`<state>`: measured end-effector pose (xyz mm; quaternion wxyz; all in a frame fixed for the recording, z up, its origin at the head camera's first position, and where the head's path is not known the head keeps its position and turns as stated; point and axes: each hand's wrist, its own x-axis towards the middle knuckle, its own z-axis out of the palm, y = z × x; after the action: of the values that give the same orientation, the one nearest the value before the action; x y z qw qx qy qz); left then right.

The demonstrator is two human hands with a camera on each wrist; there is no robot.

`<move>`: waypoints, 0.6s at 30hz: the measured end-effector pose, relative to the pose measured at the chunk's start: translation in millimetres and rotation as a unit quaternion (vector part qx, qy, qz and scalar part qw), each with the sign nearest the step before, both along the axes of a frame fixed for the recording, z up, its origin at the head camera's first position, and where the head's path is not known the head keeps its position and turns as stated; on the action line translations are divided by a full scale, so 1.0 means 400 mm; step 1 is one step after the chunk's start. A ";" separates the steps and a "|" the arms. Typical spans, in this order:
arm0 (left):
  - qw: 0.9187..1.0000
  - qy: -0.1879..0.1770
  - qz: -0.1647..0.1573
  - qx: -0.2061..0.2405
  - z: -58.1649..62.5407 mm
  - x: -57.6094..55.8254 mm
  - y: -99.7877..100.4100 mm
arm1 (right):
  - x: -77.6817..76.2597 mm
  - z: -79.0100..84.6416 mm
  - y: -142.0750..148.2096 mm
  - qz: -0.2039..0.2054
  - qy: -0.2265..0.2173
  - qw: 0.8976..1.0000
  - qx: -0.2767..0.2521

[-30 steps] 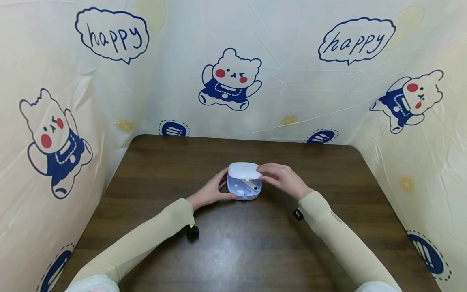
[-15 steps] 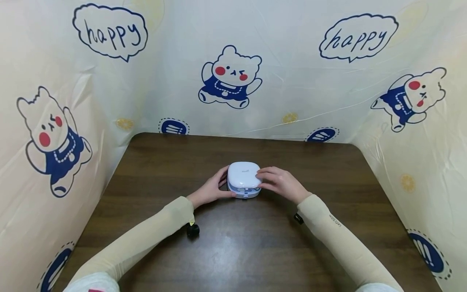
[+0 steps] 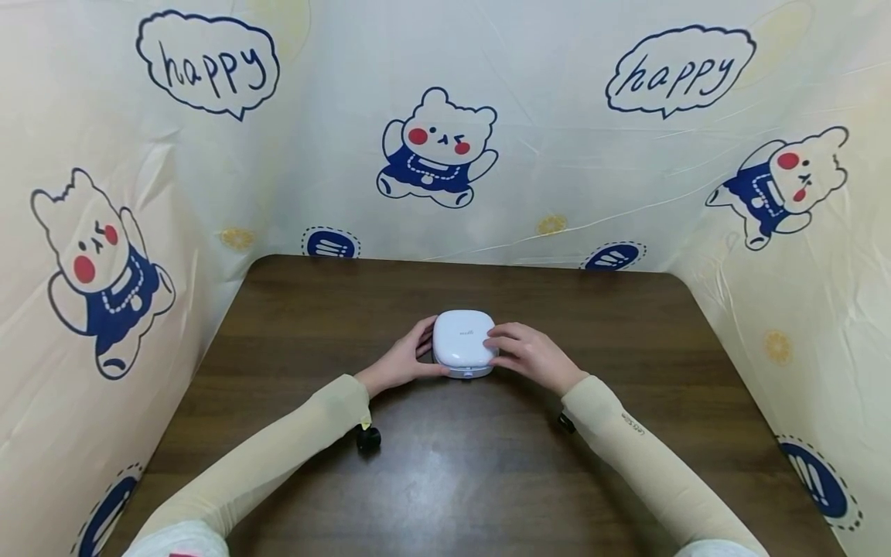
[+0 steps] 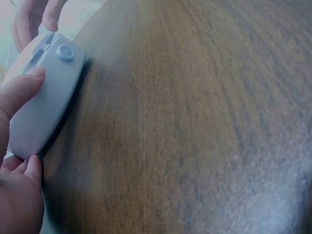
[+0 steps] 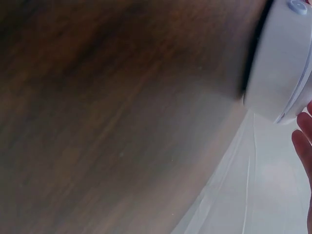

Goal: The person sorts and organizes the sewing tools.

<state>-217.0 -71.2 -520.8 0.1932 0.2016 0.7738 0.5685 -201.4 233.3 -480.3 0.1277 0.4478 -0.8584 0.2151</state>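
Note:
A white rounded-square case (image 3: 461, 344) with a hinged lid sits on the brown table, its lid lowered onto the base. My left hand (image 3: 402, 360) grips the base from the left, the thumb along the front and the fingers around the far side. In the left wrist view, a round button (image 4: 65, 53) shows on the case's front, beyond my left thumb. My right hand (image 3: 534, 354) holds the lid at its right edge, fingers on top and thumb low at the front corner. The right wrist view catches just the fingertips (image 5: 303, 127) beside the lid's edge. What lies inside the case is hidden.
The dark wood table (image 3: 445, 464) has rounded far corners. A pale curtain (image 3: 543, 155) printed with cartoon bears and "happy" bubbles hangs around it on the back and both sides. A small black device (image 3: 369, 440) hangs under the left sleeve's cuff.
The lid, tilted up over a pale blue inside with a slim light tool in it, has come down onto the base. My right hand has moved down with it; the left stays put.

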 end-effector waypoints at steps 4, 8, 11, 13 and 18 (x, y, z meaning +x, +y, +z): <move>1.000 0.005 0.000 0.008 -0.004 -0.001 0.000 | 0.002 0.000 -0.002 -0.004 -0.004 1.000 0.005; 1.000 0.005 0.000 0.013 -0.006 -0.001 0.000 | 0.004 0.004 -0.005 -0.015 -0.030 0.999 0.014; 1.000 0.006 -0.001 0.012 -0.007 -0.001 0.000 | 0.004 0.006 -0.009 -0.038 -0.082 0.996 0.014; 1.000 0.006 -0.003 0.010 -0.005 0.000 0.001 | 0.002 0.006 -0.012 -0.054 -0.122 0.991 0.006; 1.000 0.005 -0.006 0.010 -0.002 0.002 0.000 | -0.015 0.001 -0.021 -0.076 -0.190 0.979 0.006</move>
<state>-216.3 -71.3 -521.6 0.1911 0.2109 0.7676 0.5742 -207.5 224.8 -479.8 -0.0245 0.3329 -0.8999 0.2807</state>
